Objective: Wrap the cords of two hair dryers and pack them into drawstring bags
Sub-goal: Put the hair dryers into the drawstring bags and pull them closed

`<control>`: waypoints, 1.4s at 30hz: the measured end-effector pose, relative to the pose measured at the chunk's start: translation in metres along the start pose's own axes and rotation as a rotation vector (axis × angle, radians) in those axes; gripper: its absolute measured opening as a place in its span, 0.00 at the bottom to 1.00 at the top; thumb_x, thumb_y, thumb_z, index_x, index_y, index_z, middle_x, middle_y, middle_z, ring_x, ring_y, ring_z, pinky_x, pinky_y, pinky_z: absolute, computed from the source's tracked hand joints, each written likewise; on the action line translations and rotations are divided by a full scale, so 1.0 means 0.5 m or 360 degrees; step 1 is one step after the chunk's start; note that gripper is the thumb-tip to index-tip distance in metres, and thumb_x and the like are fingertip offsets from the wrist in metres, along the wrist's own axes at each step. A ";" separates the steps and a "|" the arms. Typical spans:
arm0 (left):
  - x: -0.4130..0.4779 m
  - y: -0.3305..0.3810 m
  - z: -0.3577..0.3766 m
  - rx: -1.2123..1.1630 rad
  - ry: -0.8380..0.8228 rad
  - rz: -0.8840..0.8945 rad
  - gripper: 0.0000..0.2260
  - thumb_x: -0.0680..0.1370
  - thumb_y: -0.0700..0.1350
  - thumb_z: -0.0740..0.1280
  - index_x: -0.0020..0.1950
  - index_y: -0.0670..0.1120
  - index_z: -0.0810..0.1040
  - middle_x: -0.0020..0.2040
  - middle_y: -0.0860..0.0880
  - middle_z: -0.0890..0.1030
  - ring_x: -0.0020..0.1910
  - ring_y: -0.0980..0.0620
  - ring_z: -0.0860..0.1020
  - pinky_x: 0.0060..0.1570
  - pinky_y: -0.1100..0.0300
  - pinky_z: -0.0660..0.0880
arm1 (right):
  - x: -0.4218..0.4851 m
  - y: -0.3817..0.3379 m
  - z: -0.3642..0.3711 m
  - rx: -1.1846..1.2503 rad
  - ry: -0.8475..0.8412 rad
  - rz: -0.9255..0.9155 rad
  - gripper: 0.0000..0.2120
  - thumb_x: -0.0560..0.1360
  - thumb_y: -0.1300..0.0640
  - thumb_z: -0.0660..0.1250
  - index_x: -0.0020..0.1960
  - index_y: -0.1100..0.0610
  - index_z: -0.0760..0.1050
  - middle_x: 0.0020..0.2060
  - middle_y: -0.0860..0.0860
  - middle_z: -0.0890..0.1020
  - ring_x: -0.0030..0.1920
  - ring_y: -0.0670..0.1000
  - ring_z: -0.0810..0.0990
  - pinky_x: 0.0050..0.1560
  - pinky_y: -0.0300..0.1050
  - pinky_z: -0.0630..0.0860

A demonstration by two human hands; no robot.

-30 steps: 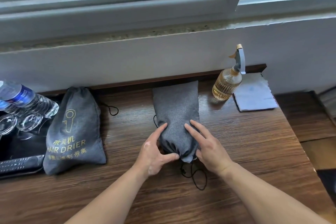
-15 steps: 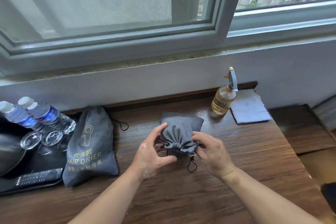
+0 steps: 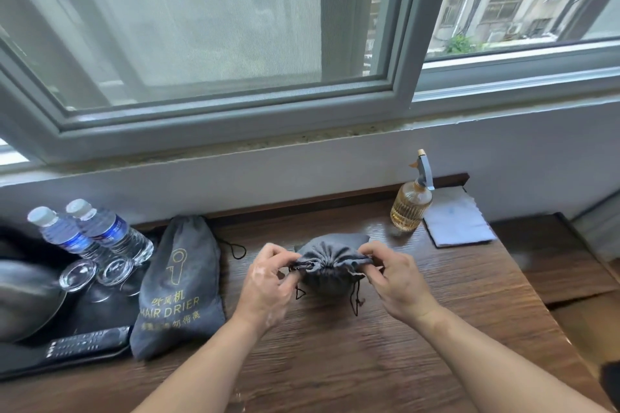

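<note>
Now the bag (image 3: 330, 265) is tipped up at mid bench (image 3: 436, 329), mouth facing the person; before, it lay flat. The left hand (image 3: 268, 282) and right hand (image 3: 399, 278) each pinch one side of the mouth in a tight grip, likely to pull the strings (image 3: 356, 298) shut. The other bag (image 3: 181, 282) lies packed nearby.

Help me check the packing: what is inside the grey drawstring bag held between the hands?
Nothing inside shows. The grey fabric drawstring bag is gathered shut at its mouth, pinched by the left hand and right hand; cloth covers whatever fills it.
</note>
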State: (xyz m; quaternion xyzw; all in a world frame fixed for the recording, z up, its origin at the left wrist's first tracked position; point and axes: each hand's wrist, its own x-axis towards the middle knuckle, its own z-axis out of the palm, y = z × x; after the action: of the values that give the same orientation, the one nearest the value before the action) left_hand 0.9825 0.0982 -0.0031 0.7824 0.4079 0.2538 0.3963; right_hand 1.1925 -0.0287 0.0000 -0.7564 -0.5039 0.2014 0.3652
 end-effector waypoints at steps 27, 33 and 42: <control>-0.005 0.037 -0.101 -0.0853 -0.0691 -0.0760 0.06 0.85 0.41 0.62 0.49 0.44 0.75 0.44 0.45 0.83 0.40 0.49 0.82 0.40 0.43 0.81 | 0.014 -0.068 -0.001 0.0555 -0.0501 0.0311 0.05 0.81 0.58 0.67 0.46 0.57 0.77 0.36 0.52 0.84 0.37 0.47 0.81 0.39 0.46 0.75; 0.044 -0.001 -0.081 -0.0763 -0.0636 -0.0942 0.06 0.85 0.44 0.63 0.52 0.43 0.76 0.52 0.37 0.83 0.50 0.37 0.84 0.47 0.25 0.76 | 0.083 -0.035 0.039 0.0615 -0.0540 0.0397 0.06 0.81 0.60 0.66 0.46 0.60 0.76 0.34 0.52 0.83 0.35 0.48 0.79 0.36 0.45 0.73; 0.150 -0.109 -0.009 -0.0744 -0.0457 -0.1239 0.12 0.84 0.49 0.64 0.65 0.45 0.75 0.48 0.45 0.86 0.42 0.42 0.86 0.38 0.38 0.83 | 0.219 0.053 0.113 0.0426 -0.0546 0.0510 0.04 0.80 0.56 0.69 0.46 0.53 0.80 0.34 0.48 0.85 0.33 0.41 0.79 0.39 0.42 0.74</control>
State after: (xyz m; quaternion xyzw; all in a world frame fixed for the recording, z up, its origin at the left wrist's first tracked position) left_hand 0.9960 0.1823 -0.0399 0.4884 0.5439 0.0607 0.6797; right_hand 1.2156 0.0846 -0.0499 -0.7264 -0.4010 0.4466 0.3346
